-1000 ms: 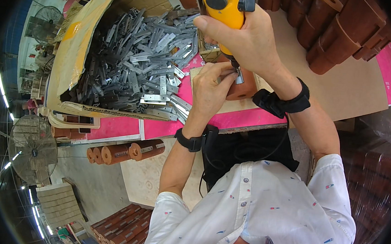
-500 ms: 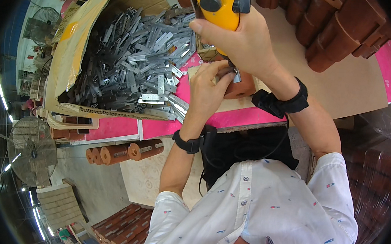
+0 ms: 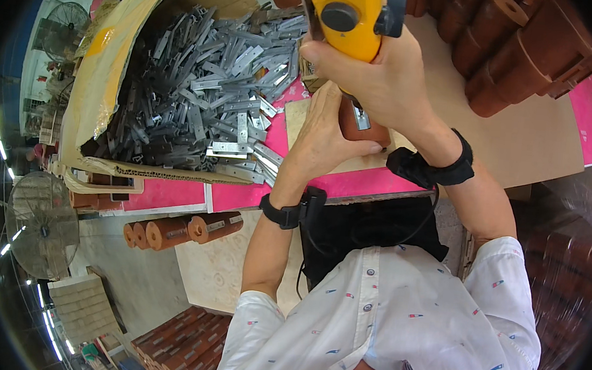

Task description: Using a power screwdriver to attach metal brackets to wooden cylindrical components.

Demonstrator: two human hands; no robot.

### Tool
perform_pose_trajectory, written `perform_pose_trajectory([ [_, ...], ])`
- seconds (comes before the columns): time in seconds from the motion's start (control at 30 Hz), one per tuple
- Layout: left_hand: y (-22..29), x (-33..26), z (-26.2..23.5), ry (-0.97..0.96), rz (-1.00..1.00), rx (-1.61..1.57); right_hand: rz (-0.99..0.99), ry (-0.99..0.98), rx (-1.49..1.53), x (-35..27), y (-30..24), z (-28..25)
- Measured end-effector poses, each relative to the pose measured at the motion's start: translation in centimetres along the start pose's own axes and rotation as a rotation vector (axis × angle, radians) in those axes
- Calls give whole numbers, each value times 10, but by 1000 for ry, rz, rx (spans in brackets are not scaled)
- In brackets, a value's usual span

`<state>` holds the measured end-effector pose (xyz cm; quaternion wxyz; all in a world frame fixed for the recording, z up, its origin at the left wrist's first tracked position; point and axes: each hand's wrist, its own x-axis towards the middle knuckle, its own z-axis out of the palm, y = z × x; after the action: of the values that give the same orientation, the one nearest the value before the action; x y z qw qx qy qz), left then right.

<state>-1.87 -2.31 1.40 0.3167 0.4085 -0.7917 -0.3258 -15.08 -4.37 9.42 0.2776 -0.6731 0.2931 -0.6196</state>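
Observation:
My right hand (image 3: pixel 381 77) is wrapped around a yellow power drill (image 3: pixel 350 26) with a black round knob on its side. The drill's tip points down at a small metal bracket (image 3: pixel 362 118), which lies on a reddish-brown block (image 3: pixel 346 123). Whether the tip touches the bracket is hard to see. My left hand (image 3: pixel 324 131) grips the block from its left, thumb stretched along the near side and fingers over the far left. Part of the block is hidden by both hands.
To the left, an open cardboard box (image 3: pixel 86 116) holds a heap of metal brackets (image 3: pixel 206 94). Reddish-brown grooved cylinders (image 3: pixel 522 53) stand at the far right on brown board (image 3: pixel 522 144). Similar cylinders (image 3: pixel 167 232) sit below the pink table edge (image 3: pixel 253 197).
My left fingers have left the bracket by the drill tip, and the hand has spread down around the block. The drill and right hand have shifted slightly right and nearer.

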Motion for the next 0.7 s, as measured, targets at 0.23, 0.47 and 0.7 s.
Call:
perform_pose_trajectory([
  [0.23, -1, -1, 1, 55, 26, -1, 7, 16, 24, -3, -1, -3],
  [0.47, 3, 1, 0, 38, -30, -10, 25, 13, 77, -4, 6, -5],
  [0.7, 2, 0, -2, 11, -37, 17, 101, 34, 118, -5, 13, -6],
])
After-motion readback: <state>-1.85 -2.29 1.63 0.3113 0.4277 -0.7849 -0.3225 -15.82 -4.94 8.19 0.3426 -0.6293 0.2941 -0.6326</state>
